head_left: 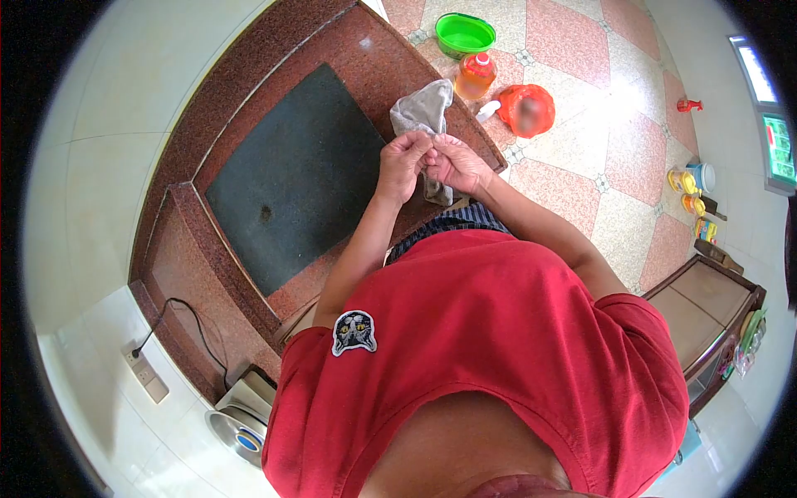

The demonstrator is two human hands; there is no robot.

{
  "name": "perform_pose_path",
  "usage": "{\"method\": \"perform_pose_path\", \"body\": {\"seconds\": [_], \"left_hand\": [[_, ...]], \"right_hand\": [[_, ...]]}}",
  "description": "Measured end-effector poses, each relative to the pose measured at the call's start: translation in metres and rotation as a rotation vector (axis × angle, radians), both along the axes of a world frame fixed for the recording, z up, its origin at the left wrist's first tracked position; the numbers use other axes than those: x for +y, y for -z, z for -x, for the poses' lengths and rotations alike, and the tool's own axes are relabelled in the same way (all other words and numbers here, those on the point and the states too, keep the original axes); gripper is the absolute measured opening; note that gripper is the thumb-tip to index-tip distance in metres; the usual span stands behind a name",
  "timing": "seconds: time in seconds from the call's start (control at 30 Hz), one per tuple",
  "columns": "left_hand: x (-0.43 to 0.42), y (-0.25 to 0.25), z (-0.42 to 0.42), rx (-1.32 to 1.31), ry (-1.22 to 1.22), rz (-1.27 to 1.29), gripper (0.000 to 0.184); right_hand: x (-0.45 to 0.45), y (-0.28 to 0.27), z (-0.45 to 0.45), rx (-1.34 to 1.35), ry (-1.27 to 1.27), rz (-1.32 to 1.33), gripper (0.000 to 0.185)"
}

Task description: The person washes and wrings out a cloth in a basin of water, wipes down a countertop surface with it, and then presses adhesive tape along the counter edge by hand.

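A grey cloth [422, 109] spreads out beyond my fingers over the red-brown stone counter [375, 50], and another part of it hangs below my hands near the counter's edge. My left hand [404, 168] is closed, its thumb and fingertips pinched at the narrow middle of the cloth. Against those fingertips, my right hand [462, 166] is closed too, pinching at the same spot. Both hands cover the place where the cloth is gathered, so the exact grip is partly hidden. A dark slab [290, 178] is set into the counter to the left.
On the tiled floor past the counter corner stand a green basin [466, 35], a bottle of orange liquid [476, 76] and a red plastic container [526, 111]. Several tubs [682, 180] line the right wall. A low cabinet [701, 303] stands at right; a black cord [199, 319] runs at left.
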State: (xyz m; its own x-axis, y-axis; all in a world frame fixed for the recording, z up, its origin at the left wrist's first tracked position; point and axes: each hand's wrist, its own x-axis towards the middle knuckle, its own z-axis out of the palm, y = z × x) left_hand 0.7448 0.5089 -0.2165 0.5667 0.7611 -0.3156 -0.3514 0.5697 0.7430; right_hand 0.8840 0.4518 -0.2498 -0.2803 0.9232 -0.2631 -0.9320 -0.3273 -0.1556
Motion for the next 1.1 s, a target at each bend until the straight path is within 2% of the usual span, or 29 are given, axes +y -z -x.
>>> {"method": "perform_pose_path", "body": {"seconds": [0.13, 0.63, 0.83, 0.93, 1.03, 1.1], "left_hand": [[0.002, 0.004, 0.004, -0.076, -0.002, 0.077, 0.013], [0.004, 0.002, 0.011, -0.015, -0.02, 0.079, 0.012], [0.004, 0.001, 0.018, 0.191, 0.011, 0.035, 0.01], [0.004, 0.011, 0.024, 0.234, 0.04, 0.075, 0.012], [-0.004, 0.024, 0.023, 0.239, -0.063, 0.107, 0.015], [-0.011, 0.028, 0.017, 0.42, -0.034, -0.05, 0.018]], "right_hand": [[0.002, -0.008, 0.001, -0.031, -0.01, 0.043, 0.009], [0.009, -0.003, 0.002, -0.139, 0.003, 0.049, 0.006], [0.012, 0.007, 0.008, -0.512, 0.039, 0.112, 0.008], [0.012, 0.014, 0.004, -0.733, 0.016, 0.043, 0.013], [0.014, 0.013, -0.008, -1.071, 0.058, 0.056, 0.018], [0.017, 0.017, -0.009, -1.816, 0.138, -0.249, 0.034]]}}
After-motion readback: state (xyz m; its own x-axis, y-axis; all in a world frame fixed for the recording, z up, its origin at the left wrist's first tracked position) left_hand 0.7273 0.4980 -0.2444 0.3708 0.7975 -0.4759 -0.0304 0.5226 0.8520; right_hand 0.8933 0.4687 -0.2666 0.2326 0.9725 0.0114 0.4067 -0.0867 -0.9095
